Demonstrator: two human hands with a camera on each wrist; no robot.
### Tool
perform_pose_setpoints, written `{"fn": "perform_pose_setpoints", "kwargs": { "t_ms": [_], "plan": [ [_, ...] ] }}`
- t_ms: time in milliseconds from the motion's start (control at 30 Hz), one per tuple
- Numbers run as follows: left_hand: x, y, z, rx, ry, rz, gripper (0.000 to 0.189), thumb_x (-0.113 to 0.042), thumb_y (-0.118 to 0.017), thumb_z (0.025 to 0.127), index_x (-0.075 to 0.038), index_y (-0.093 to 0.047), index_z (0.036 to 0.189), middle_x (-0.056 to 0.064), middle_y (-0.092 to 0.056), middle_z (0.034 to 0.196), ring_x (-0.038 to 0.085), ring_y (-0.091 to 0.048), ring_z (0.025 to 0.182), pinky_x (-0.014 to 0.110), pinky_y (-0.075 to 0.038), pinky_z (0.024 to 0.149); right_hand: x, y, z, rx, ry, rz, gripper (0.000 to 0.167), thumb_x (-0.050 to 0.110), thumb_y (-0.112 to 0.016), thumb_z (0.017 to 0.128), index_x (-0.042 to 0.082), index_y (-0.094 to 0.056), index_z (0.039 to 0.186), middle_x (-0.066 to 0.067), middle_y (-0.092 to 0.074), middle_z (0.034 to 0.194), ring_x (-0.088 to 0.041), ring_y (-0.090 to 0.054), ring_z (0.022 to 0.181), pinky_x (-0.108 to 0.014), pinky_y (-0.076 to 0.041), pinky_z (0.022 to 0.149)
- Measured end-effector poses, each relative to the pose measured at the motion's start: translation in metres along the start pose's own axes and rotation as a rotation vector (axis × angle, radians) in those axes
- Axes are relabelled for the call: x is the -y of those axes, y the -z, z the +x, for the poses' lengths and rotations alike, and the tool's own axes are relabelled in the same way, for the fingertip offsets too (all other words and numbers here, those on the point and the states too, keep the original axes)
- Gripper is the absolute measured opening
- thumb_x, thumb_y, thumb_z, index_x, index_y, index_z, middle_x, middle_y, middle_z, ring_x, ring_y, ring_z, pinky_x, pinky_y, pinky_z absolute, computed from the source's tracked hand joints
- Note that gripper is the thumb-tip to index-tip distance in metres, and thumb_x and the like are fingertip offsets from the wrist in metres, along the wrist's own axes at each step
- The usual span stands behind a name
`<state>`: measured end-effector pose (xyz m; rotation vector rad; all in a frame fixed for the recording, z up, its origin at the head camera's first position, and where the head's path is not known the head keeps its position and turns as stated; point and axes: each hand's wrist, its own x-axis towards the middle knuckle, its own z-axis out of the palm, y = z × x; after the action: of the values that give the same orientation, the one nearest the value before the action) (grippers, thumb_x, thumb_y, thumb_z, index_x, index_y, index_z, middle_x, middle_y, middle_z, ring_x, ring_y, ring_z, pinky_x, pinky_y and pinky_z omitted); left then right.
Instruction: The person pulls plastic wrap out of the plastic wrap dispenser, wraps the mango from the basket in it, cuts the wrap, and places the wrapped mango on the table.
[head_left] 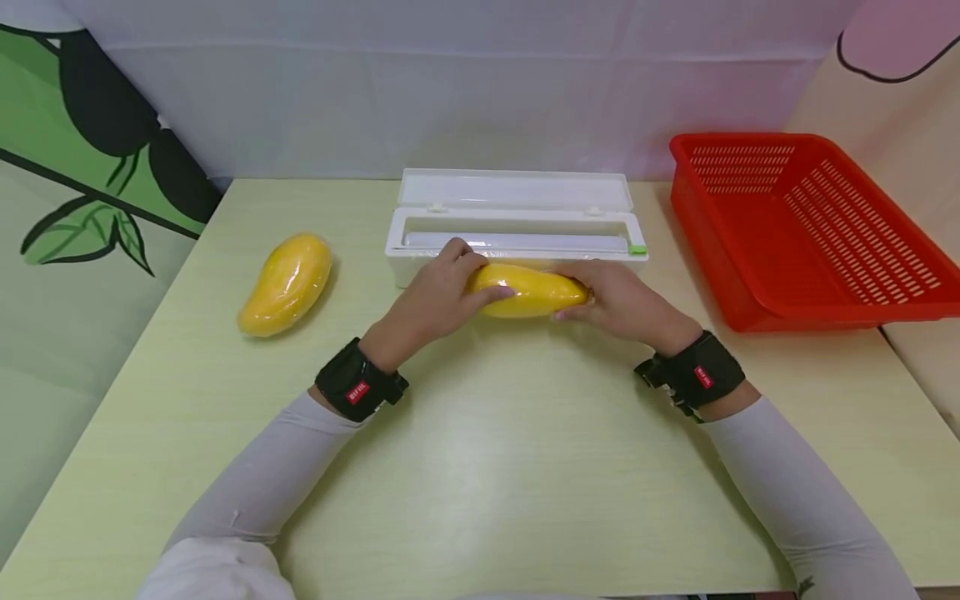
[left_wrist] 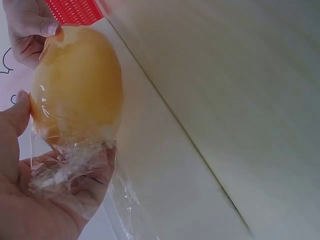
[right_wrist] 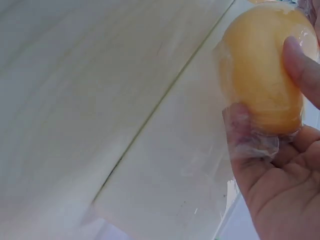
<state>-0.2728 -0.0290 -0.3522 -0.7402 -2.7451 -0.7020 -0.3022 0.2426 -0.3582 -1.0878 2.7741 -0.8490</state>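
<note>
Between my two hands is a yellow mango point(head_left: 531, 292), held in front of the white cling film dispenser point(head_left: 517, 265). My left hand point(head_left: 438, 293) grips its left end, thumb on the near side. At the other end, my right hand point(head_left: 626, 302) holds the narrower tip. Clear cling film point(left_wrist: 75, 162) covers the mango and bunches up at its end over the left fingers. In the right wrist view, film point(right_wrist: 260, 145) also spreads across the right fingers. The dispenser's lid point(head_left: 517, 190) stands raised, with a film roll point(head_left: 517, 242) inside.
A second mango point(head_left: 287, 283), glossy as if wrapped, lies on the table point(head_left: 465, 467) at the left. To the right stands a red plastic basket point(head_left: 847, 317), with no contents visible. A pale cloth point(head_left: 450, 108) hangs behind the table's back edge.
</note>
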Motion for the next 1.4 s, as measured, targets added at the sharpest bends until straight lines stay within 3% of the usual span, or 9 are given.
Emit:
{"fn": "perform_pose_setpoints", "kwargs": {
  "t_ms": [233, 333, 467, 567, 733, 1067, 1267, 1400],
  "plan": [
    [0.001, -0.001, 0.001, 0.012, 0.018, 0.012, 0.053, -0.049, -0.066, 0.092, -0.001, -0.066, 0.115, 0.009, -0.057, 0.099, 0.022, -0.051, 0.085, 0.033, -0.044, 0.074, -0.002, 0.001, 0.000, -0.041, 0.005, -0.056, 0.062, 0.029, -0.084, 0.080, 0.008, -0.062, 0.133, -0.005, -0.056, 0.105, -0.020, -0.051, 0.092, -0.034, -0.047, 0.078],
    [0.000, 0.000, 0.003, 0.014, 0.032, 0.029, 0.051, -0.049, -0.065, 0.093, -0.002, -0.067, 0.112, 0.008, -0.056, 0.092, 0.022, -0.050, 0.083, 0.033, -0.043, 0.072, -0.001, 0.001, 0.000, -0.065, -0.046, -0.003, 0.062, 0.029, -0.085, 0.080, 0.005, -0.058, 0.131, -0.006, -0.062, 0.108, -0.021, -0.057, 0.096, -0.036, -0.050, 0.084],
    [-0.001, -0.001, 0.005, 0.020, 0.047, 0.048, 0.051, -0.050, -0.063, 0.094, -0.002, -0.067, 0.109, 0.007, -0.056, 0.087, 0.022, -0.050, 0.081, 0.034, -0.043, 0.071, -0.001, 0.001, -0.002, -0.148, -0.062, 0.041, 0.052, 0.025, -0.087, 0.078, 0.004, -0.060, 0.116, -0.009, -0.068, 0.109, -0.023, -0.059, 0.095, -0.038, -0.049, 0.083],
    [-0.001, -0.001, 0.006, 0.012, 0.065, 0.026, 0.054, -0.049, -0.065, 0.093, 0.000, -0.063, 0.114, 0.009, -0.058, 0.089, 0.023, -0.052, 0.080, 0.034, -0.044, 0.071, -0.003, -0.001, -0.003, -0.221, 0.003, 0.005, 0.043, 0.022, -0.088, 0.076, 0.003, -0.067, 0.109, -0.008, -0.069, 0.104, -0.023, -0.056, 0.088, -0.036, -0.045, 0.075],
    [-0.005, 0.000, 0.006, 0.006, 0.074, 0.006, 0.054, -0.046, -0.068, 0.092, 0.002, -0.056, 0.114, 0.010, -0.058, 0.087, 0.024, -0.052, 0.074, 0.034, -0.045, 0.067, -0.006, -0.004, -0.005, -0.299, 0.073, -0.007, 0.044, 0.019, -0.089, 0.074, 0.000, -0.071, 0.109, -0.008, -0.061, 0.105, -0.022, -0.054, 0.089, -0.033, -0.047, 0.072],
    [-0.010, -0.003, 0.008, 0.006, 0.090, 0.060, 0.044, -0.042, -0.066, 0.094, 0.000, -0.056, 0.096, 0.007, -0.050, 0.074, 0.023, -0.048, 0.066, 0.032, -0.040, 0.061, -0.004, -0.002, -0.001, -0.228, 0.051, -0.101, 0.047, 0.026, -0.085, 0.079, 0.002, -0.072, 0.117, -0.008, -0.068, 0.098, -0.022, -0.058, 0.087, -0.036, -0.048, 0.074],
    [-0.009, -0.006, 0.010, 0.017, 0.112, 0.075, 0.042, -0.041, -0.063, 0.097, 0.001, -0.057, 0.097, 0.008, -0.052, 0.074, 0.025, -0.050, 0.067, 0.034, -0.042, 0.063, -0.001, -0.003, 0.000, -0.209, -0.030, -0.067, 0.044, 0.024, -0.083, 0.082, 0.002, -0.065, 0.114, -0.011, -0.069, 0.103, -0.026, -0.062, 0.093, -0.041, -0.051, 0.085],
    [-0.009, -0.007, 0.010, 0.029, 0.138, 0.068, 0.043, -0.041, -0.060, 0.099, 0.002, -0.058, 0.100, 0.009, -0.054, 0.079, 0.026, -0.051, 0.072, 0.035, -0.044, 0.066, -0.001, -0.005, 0.000, -0.231, -0.022, -0.081, 0.036, 0.025, -0.083, 0.082, 0.004, -0.066, 0.106, -0.008, -0.069, 0.097, -0.024, -0.061, 0.089, -0.039, -0.051, 0.082]
  ]
}}
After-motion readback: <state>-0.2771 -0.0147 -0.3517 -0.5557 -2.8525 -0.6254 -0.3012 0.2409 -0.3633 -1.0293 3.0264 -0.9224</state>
